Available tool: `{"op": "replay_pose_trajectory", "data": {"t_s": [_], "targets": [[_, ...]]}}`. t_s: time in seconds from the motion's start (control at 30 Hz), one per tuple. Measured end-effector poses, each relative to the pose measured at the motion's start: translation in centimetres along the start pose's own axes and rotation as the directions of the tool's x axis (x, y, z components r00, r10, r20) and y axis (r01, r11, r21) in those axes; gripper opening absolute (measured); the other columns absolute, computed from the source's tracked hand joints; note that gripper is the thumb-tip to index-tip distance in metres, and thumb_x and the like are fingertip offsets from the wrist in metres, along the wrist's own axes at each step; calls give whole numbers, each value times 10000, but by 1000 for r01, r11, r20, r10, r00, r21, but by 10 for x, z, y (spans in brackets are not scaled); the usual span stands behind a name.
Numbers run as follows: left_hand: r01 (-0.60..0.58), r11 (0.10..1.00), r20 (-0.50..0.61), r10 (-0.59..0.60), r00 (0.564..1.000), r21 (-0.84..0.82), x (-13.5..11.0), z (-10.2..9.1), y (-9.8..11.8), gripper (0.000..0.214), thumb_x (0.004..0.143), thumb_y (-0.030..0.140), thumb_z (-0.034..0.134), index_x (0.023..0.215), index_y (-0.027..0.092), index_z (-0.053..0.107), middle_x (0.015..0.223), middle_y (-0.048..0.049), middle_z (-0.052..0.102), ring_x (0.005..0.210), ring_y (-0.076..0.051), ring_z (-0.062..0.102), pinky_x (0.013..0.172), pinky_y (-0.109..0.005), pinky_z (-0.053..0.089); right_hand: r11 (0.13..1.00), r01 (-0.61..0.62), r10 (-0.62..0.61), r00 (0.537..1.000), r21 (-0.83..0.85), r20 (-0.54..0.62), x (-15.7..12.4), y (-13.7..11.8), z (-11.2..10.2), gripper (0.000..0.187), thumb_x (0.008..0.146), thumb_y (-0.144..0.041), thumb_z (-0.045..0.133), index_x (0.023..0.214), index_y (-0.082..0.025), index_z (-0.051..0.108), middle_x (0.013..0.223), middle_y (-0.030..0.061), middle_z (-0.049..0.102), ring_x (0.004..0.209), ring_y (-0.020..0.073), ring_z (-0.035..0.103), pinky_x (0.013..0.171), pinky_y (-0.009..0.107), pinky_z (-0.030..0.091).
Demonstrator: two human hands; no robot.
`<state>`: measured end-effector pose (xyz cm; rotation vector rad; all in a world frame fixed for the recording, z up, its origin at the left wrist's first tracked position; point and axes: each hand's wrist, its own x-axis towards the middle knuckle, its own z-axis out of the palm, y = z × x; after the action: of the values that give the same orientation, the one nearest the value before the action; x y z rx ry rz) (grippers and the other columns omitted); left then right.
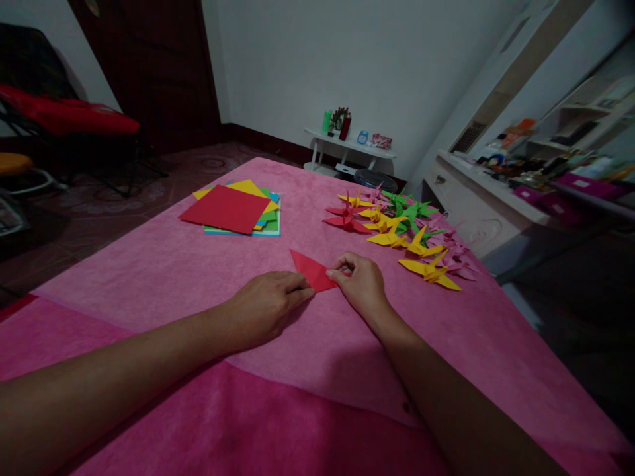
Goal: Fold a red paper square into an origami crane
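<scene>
- Fingertips point(299, 284) of the left hand point(265, 307) lie close together and flat, pressing on the lower left edge of the red folded paper triangle point(310, 270); nothing is gripped in this hand.
- Fingers point(344, 264) of the right hand point(360, 281) are curled and pinched on the triangle's right corner, thumb against forefinger.
- Triangle itself lies just below the centre of the frame, between the two hands, flat on the pink towel-like cloth point(163, 277), with one point aimed at the upper left.
- Both forearms run from the lower corners of the frame up to the middle.
- Right of centre, a cluster of folded paper cranes point(397, 228) in yellow, red, green and pink rests on the cloth, near the right hand but apart from it.
- Left of centre and higher, a stack of coloured square paper sheets point(225, 208) sits with a red sheet on top.
- Upper middle, a low white table point(347, 145) with small bottles stands against the wall.
</scene>
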<state>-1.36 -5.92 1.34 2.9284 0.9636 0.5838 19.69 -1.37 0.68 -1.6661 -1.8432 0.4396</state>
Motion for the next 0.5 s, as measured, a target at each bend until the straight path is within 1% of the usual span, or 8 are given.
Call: {"op": "replay_pose_trajectory", "data": {"t_s": [0.1, 0.2, 0.33, 0.43, 0.5], "targets": [[16, 1000, 5, -16, 1000, -4, 1, 0, 0, 302, 957, 210, 371, 1129, 145, 612, 1111, -102, 636, 896, -177, 615, 766, -312, 529, 1000, -9, 9, 1000, -26, 15, 1, -3, -2, 50, 683, -260, 694, 682, -223, 661, 648, -32, 662, 599, 120, 582, 544, 228, 363], [-11, 1000, 6, 11, 1000, 9, 3, -2, 0, 309, 952, 199, 365, 1123, 143, 617, 1149, -100, 642, 925, -189, 616, 801, -332, 521, 999, -14, 15, 1000, -47, 23, 3, -4, -3, 41, 674, -252, 697, 681, -227, 665, 651, -35, 664, 596, 119, 578, 537, 228, 356], [-48, 999, 25, 48, 999, -6, 10, -6, 1, 263, 927, 204, 406, 1005, 153, 652, 991, -94, 677, 867, -181, 618, 784, -313, 501, 997, -25, 28, 999, -74, 32, 4, -5, -3, 51, 665, -259, 702, 674, -234, 658, 645, -41, 653, 587, 119, 565, 515, 228, 333], [-23, 1000, 57, 23, 998, -6, 22, -7, 0, 274, 934, 266, 416, 912, 148, 662, 846, -80, 672, 771, -169, 613, 719, -289, 484, 995, -24, 27, 999, -92, 40, 4, -5, -4, 65, 664, -268, 707, 669, -233, 652, 638, -42, 649, 586, 119, 561, 509, 229, 323], [18, 1000, 53, -18, 998, 5, 30, -3, -3, 295, 938, 294, 420, 861, 144, 662, 783, -68, 662, 707, -159, 603, 666, -276, 466, 994, -22, 26, 999, -105, 43, 4, -6, -4, 64, 668, -269, 704, 671, -234, 651, 639, -42, 651, 587, 119, 561, 509, 229, 319]]}}
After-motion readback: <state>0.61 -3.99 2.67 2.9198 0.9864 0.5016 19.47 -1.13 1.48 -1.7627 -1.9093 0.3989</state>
